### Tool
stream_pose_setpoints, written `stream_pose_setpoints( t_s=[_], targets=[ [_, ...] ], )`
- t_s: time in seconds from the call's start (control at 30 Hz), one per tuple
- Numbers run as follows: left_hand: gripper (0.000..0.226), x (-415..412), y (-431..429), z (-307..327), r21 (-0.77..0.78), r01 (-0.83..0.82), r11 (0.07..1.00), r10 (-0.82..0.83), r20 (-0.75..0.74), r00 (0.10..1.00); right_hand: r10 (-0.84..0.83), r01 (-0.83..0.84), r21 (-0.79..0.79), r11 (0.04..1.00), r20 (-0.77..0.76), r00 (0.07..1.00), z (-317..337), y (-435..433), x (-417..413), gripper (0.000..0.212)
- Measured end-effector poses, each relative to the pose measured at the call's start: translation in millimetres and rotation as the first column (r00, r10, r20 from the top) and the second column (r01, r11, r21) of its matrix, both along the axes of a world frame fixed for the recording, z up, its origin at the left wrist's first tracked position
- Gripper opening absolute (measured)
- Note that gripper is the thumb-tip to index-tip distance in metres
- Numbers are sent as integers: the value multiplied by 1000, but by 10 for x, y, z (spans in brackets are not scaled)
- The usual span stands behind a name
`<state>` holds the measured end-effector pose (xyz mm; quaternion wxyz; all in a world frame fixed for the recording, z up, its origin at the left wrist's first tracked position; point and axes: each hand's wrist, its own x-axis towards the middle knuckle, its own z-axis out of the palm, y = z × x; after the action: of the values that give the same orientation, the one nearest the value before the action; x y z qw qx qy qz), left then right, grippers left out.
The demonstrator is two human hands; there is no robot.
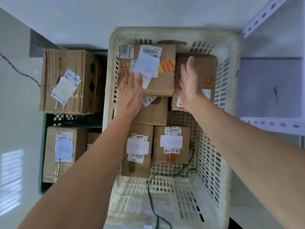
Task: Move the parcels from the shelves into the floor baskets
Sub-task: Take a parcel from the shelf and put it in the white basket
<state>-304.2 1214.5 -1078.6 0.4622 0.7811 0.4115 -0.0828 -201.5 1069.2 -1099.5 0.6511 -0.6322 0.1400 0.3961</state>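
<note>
A cream floor basket (227,47) holds several cardboard parcels. On top at its far end lies a parcel with orange tape and a white note (162,76). My left hand (130,95) hovers flat, fingers straight, at that parcel's near left corner. My right hand (189,86) stands open on edge between this parcel and a brown parcel (209,68) that leans at the far right wall. Two labelled parcels (140,164) (172,146) sit side by side nearer me. Neither hand holds anything.
A dark green basket (43,146) to the left carries a large parcel (66,83) and a smaller one (64,152). A white slotted shelf upright (262,15) and shelf edge (272,123) stand on the right. A green cord (151,200) trails across the cream basket's near end.
</note>
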Motion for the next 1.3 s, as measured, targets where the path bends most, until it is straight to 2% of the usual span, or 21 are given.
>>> stream_pose_setpoints(
  t_s=[0.03, 0.13, 0.27, 0.4, 0.53, 0.67, 0.8, 0.87, 0.97, 1.13, 1.3],
  targets=[
    [82, -20, 28, 84, -15, 40, 999, -40, 24, 999, -12, 11, 20, 1000, 28, 1000, 125, -43, -17, 87],
    [84, -81, 4, 521, -197, -50, 979, 71, 102, 992, -16, 9, 73, 997, 102, 995, 616, -165, -118, 96],
    [95, -116, -116, 1476, -379, -77, 922, 157, 182, 971, -21, -8, 140, 990, 201, 979, 1516, -291, -306, 90],
    [78, -256, -280, 2497, -452, -8, 892, 151, 282, 948, -20, -23, 148, 989, 280, 960, 2521, -442, -562, 85],
    [85, -436, -492, 3482, -446, 98, 890, 79, 363, 928, -85, 26, 183, 983, 325, 942, 3485, -673, -826, 81],
    [76, -663, -795, 4286, -454, 169, 875, 42, 418, 907, -124, 50, 211, 976, 359, 925, 4319, -985, -1103, 82],
    [78, -905, -1249, 4950, -462, 199, 864, 39, 457, 889, -96, -5, 243, 970, 401, 911, 5072, -1319, -1433, 100],
    [79, -1030, -1543, 5238, -445, 235, 864, 1, 469, 883, -91, -28, 270, 962, 419, 904, 5406, -1549, -1599, 96],
    [81, -1231, -2055, 5587, -453, 244, 857, 10, 488, 873, -100, -34, 276, 961, 458, 883, 5756, -2054, -1832, 92],
    [67, -1485, -3077, 5975, -436, 270, 859, -32, 480, 877, -143, 8, 273, 962, 477, 867, 6126, -3229, -2060, 93],
    [82, -1550, -4286, 6187, -440, 311, 842, -60, 497, 866, -248, 119, 282, 952, 485, 839, 6322, -4601, -2169, 92]
  ],
)
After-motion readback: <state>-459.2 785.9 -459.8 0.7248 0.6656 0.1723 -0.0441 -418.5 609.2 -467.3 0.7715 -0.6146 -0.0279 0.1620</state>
